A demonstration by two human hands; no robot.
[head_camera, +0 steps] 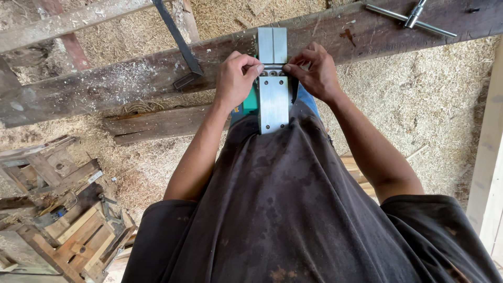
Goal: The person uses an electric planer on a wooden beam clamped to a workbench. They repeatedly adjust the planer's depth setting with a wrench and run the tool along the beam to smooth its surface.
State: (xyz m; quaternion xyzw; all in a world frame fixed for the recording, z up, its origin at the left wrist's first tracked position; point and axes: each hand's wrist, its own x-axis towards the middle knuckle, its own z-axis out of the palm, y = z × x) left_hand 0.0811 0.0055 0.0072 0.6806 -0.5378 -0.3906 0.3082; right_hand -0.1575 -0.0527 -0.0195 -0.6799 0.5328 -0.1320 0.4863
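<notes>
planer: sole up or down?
Sole up. The planer lies upturned on the beam, its flat metal base plates facing the camera; both hands pinch at its middle.

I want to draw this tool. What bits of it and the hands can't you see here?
Head view only:
- Planer: its green body is hidden under the metal sole plate and the dark shirt.
- Left hand and right hand: fingertips curl over the middle slot, hiding what they pinch.
- T-shaped wrench: cut off by the top edge.

Both hands, left hand [237,78] and right hand [313,71], on upturned planer [273,84].
</notes>
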